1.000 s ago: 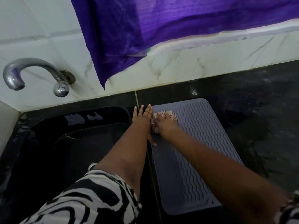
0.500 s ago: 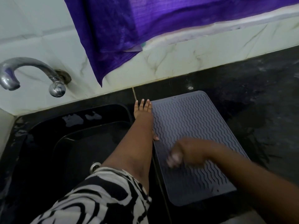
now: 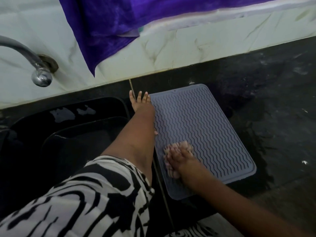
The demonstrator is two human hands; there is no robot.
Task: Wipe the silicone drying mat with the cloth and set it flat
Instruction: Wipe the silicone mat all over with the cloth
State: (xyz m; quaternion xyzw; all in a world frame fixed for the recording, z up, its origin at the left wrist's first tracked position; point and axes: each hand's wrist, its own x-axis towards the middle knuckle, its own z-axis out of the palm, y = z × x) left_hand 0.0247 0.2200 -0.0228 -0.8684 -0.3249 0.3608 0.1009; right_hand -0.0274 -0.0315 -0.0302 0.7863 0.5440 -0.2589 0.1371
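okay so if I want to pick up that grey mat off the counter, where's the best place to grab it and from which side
Probably the near right corner of the mat, coming from the right. The mat lies flat on the counter, so pinch and peel its thin rim. That corner is bare: the left hand presses the far left edge and the right hand holds the cloth near the left side.

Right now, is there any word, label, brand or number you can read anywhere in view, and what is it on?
None. No readable text shows.
The mat has only wavy ridges.
The cloth under the right hand, the tap and the purple fabric carry no lettering.
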